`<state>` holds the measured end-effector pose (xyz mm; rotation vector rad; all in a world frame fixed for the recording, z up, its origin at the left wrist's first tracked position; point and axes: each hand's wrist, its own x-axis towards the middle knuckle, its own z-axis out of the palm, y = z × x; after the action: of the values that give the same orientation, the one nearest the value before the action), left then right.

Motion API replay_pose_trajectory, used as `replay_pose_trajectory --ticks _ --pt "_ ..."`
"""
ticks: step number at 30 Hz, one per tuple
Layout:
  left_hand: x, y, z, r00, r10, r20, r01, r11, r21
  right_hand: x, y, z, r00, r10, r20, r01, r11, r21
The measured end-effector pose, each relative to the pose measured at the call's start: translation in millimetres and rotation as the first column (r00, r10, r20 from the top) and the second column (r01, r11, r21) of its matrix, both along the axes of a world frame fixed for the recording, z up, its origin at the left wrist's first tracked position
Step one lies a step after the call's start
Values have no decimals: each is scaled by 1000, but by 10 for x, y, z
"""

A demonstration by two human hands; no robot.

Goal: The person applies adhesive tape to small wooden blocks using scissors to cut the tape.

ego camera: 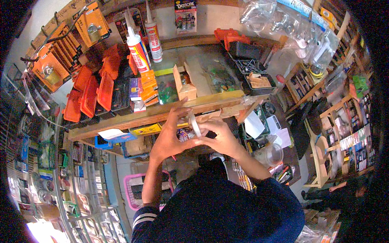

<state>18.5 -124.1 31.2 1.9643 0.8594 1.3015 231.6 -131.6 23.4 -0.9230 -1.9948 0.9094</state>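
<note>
Both of my hands meet in front of my chest, just before the wooden front edge of the glass-topped counter (206, 98). A thin, pale, flat object (194, 124), blurred and seen edge-on, is held between them. My left hand (174, 133) has its thumb at the lower end of it, with the fingers spread upward. The fingers and thumb of my right hand (220, 133) pinch it from the right. What exactly it is cannot be told. Beyond my hands, an open small cardboard box (186, 91) lies on the counter, with something metallic inside.
Sealant cartridges (139, 54), orange boxes (149, 88) and cases with orange lids (91, 97) stand at the left. Carded padlocks (50, 71) hang beyond. An open black case (250, 66) holds screws or nails. Below right is a clear plastic jar (270, 154); a person (337, 193) is at far right.
</note>
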Motion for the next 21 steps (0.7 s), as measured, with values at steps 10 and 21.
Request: replay_pose_trajectory --ticks 10,21 --pt "-297 121 -37 1000 15 4 -15 996 -88 559 842 443 926 -273 260 223 953 206" --pt "-333 -6 150 986 162 40 -156 979 -129 886 1963 -97 559 -574 598 374 818 436"
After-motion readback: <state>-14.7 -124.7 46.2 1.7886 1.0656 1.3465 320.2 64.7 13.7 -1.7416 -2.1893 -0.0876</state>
